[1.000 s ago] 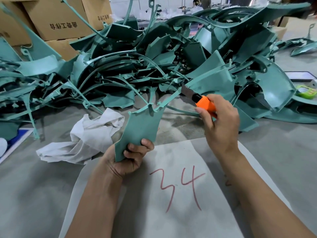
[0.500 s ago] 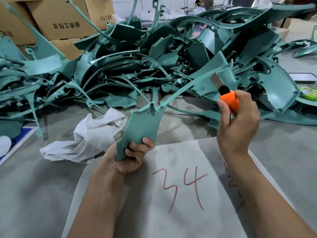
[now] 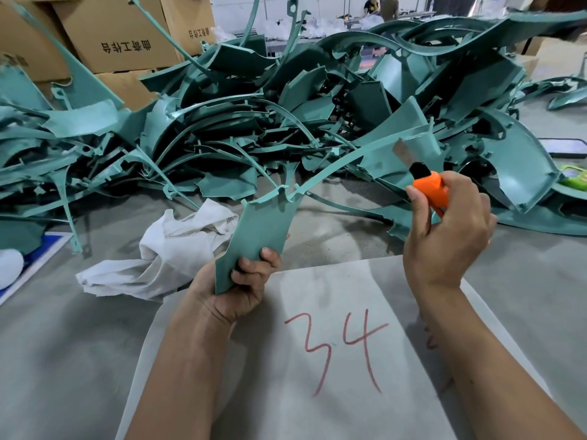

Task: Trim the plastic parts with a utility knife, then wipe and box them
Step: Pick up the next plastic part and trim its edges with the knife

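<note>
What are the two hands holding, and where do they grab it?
The left hand grips the green plastic part by its wide bottom end. The right hand grips the orange utility knife by its handle.

Your left hand (image 3: pixel 236 285) and right hand (image 3: pixel 444 246) are bare, with no gloves, rings or watch, and both forearms are uncovered, no sleeves showing.

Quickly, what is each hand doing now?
Left hand: grips the teal plastic part.
Right hand: grips the orange utility knife.
</note>
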